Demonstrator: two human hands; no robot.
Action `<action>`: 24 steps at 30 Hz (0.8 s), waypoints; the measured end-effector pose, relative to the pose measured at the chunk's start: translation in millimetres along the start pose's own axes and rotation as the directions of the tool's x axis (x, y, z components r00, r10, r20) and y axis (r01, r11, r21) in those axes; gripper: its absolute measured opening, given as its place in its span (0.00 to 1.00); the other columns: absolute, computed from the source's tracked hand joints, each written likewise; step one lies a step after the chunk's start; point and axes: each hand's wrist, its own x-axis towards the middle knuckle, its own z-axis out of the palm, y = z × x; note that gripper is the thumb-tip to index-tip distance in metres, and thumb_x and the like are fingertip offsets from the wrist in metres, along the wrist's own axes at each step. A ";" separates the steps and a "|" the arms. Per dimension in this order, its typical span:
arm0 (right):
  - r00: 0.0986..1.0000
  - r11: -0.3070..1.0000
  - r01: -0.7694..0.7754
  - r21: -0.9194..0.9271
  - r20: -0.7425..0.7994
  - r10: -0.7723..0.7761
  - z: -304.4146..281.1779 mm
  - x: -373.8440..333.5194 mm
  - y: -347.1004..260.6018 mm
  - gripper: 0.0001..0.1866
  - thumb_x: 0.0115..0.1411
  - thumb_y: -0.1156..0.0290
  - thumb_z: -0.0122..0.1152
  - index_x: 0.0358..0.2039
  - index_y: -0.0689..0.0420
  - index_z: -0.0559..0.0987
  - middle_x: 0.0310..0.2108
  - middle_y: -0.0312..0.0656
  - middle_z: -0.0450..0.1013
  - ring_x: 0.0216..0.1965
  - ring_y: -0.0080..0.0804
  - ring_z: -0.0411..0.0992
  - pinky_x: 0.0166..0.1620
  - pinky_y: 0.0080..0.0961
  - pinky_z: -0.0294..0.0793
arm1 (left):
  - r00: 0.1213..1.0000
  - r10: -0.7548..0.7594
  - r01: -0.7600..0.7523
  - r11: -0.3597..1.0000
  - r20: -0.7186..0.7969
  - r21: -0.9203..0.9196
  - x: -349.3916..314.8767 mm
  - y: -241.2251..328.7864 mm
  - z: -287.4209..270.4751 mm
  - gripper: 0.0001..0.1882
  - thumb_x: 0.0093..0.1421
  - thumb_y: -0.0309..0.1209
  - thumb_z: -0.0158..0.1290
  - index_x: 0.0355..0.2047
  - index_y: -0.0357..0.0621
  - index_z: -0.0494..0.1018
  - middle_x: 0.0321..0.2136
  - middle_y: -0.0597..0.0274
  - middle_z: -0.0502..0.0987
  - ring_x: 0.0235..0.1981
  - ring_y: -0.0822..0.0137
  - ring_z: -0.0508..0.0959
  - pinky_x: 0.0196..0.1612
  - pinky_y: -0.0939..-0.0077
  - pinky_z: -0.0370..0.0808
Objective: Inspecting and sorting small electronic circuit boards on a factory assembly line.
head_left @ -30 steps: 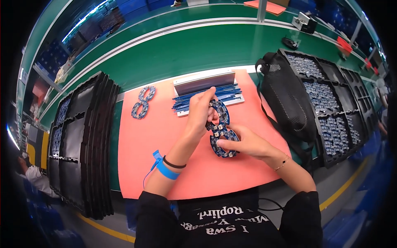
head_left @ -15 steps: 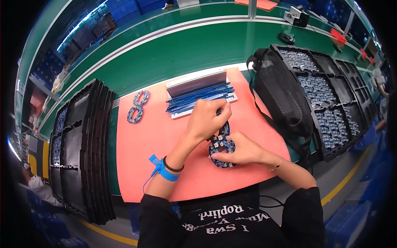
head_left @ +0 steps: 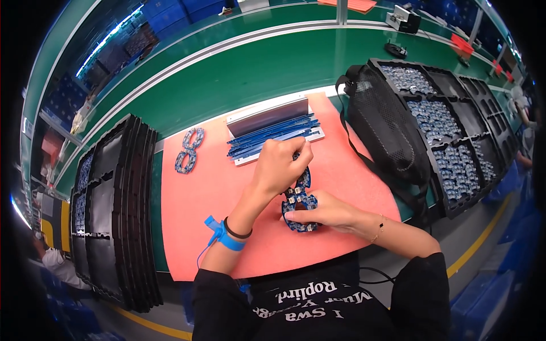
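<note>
Gripping blue circuit board [head_left: 294, 194] over pink mat [head_left: 347, 170], far end in left hand [head_left: 280, 163], near end in right hand [head_left: 331, 212].

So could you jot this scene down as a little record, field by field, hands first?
Left hand: closed on the far end of a figure-eight circuit board, fingers partly hidden
Right hand: holding the board's nearer ring, thumb across it
Left wrist: blue strap
Surface: pink mat
Left on mat: second figure-eight board, lying flat
Beyond hands: blue strips in a metal holder
Left side: stacked black trays
Right side: black bag beside a black compartment tray with many small blue-and-silver pieces
</note>
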 end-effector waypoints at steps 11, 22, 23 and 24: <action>0.988 0.849 0.119 -0.515 -0.024 -0.153 9.8 -15.4 -18.0 0.08 0.51 0.70 0.56 0.23 0.62 0.72 0.15 0.40 0.68 0.17 0.26 0.69 0.24 0.25 0.68 | 0.991 -0.032 0.057 0.979 0.130 -0.197 3.2 14.5 -9.3 0.16 0.58 0.32 0.44 0.17 0.34 0.60 0.08 0.58 0.56 0.11 0.69 0.52 0.15 0.71 0.53; 0.985 0.721 0.124 -0.682 -0.006 -0.175 8.1 -25.9 -27.0 0.11 0.49 0.69 0.58 0.20 0.65 0.71 0.16 0.48 0.69 0.21 0.42 0.70 0.27 0.35 0.67 | 0.981 -0.017 0.067 0.965 0.194 -0.255 3.3 19.6 -12.5 0.18 0.60 0.34 0.41 0.16 0.35 0.60 0.09 0.63 0.55 0.13 0.74 0.52 0.16 0.74 0.52; 0.980 0.704 0.136 -0.697 -0.011 -0.199 7.3 -26.3 -27.0 0.11 0.49 0.69 0.58 0.19 0.65 0.70 0.16 0.49 0.69 0.21 0.44 0.70 0.28 0.36 0.67 | 0.982 -0.033 0.079 0.967 0.188 -0.240 3.3 22.7 -13.5 0.18 0.60 0.33 0.40 0.17 0.35 0.60 0.10 0.64 0.56 0.13 0.74 0.53 0.17 0.74 0.53; 0.980 0.706 0.134 -0.695 -0.011 -0.197 6.2 -27.3 -28.8 0.11 0.49 0.69 0.58 0.19 0.65 0.70 0.16 0.49 0.69 0.21 0.44 0.70 0.28 0.36 0.67 | 0.981 -0.035 0.081 0.967 0.189 -0.242 3.0 22.9 -12.5 0.18 0.60 0.33 0.40 0.17 0.35 0.60 0.10 0.64 0.56 0.13 0.74 0.53 0.17 0.74 0.53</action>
